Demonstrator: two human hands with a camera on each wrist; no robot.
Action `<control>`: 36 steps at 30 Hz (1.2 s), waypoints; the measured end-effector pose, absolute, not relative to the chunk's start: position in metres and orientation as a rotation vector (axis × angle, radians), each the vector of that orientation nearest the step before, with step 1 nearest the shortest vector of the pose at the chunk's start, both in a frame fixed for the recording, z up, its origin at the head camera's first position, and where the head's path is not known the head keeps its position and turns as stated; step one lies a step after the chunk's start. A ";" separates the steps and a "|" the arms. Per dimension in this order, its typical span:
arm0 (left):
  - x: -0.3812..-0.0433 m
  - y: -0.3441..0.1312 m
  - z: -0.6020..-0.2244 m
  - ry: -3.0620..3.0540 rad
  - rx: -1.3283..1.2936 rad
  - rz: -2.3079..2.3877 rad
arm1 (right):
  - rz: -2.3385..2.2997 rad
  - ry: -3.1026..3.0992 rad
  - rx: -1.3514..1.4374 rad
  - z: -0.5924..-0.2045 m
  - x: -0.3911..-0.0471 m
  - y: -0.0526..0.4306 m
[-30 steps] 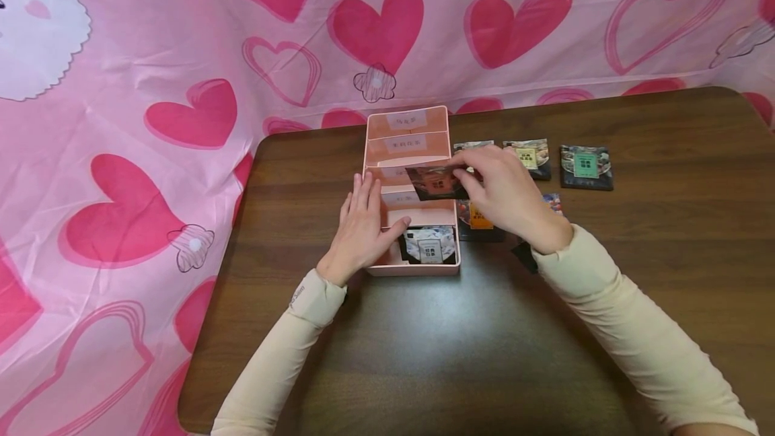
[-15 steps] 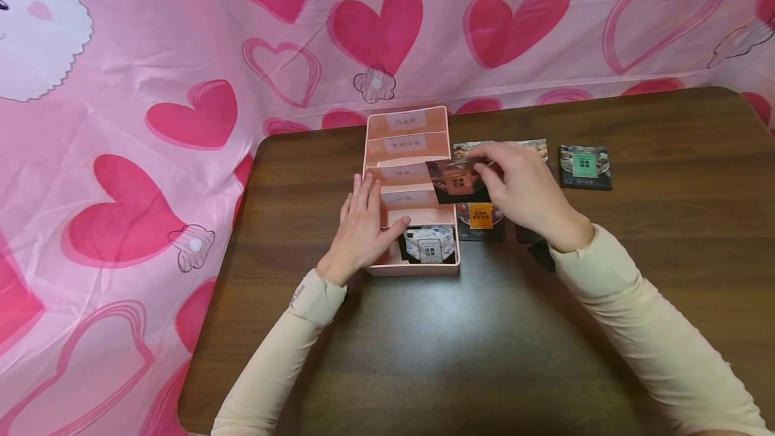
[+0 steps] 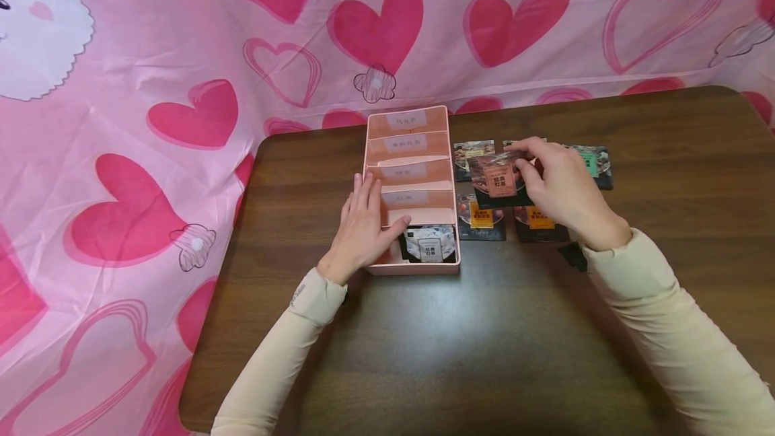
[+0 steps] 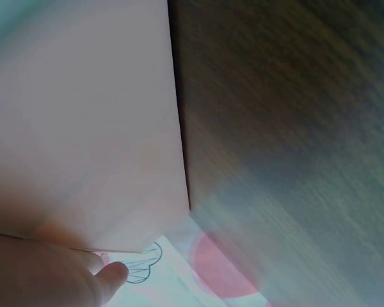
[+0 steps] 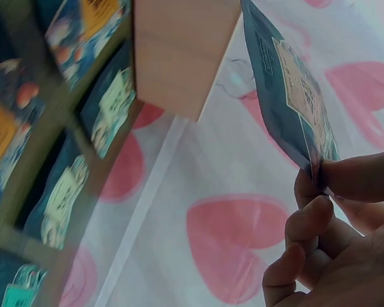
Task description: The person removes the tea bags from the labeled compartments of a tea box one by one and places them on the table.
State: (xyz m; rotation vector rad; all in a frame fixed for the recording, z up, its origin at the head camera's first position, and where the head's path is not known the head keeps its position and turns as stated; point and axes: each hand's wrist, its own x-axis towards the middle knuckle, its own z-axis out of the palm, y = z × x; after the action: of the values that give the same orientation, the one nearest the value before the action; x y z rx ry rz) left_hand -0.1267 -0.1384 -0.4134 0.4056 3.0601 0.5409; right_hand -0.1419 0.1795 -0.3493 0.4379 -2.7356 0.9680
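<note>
My right hand pinches a dark tea sachet with a red label by its right edge, between thumb and fingers. The right wrist view shows that sachet from the side, raised above the other sachets. A pink divided box stands left of it, its compartments marked with paper labels. My left hand rests along the box's left side, fingers straight and thumb across the front compartment. In that compartment lies a white-labelled tea sachet. From the left wrist, the box's pale wall fills much of the view.
Two orange-labelled sachets lie right of the box. Behind them are a pale-labelled sachet and a green-labelled one, with another partly hidden by my hand. A dark packet shows under my right wrist. A heart-print curtain backs the table.
My right hand has moved right, carrying the red-labelled sachet from over the box to above the sachets on the table. The left hand and box stay in place.
</note>
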 end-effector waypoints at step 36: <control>-0.126 -0.138 -0.413 3.065 0.403 0.541 | 0.851 -2.847 0.103 -0.374 -0.129 0.275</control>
State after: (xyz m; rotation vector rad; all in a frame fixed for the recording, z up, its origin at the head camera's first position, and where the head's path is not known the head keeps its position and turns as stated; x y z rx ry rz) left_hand -0.1258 -0.1376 -0.4129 0.4033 3.0648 0.5410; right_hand -0.1295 0.2748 -0.3744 0.1026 -2.8475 0.8509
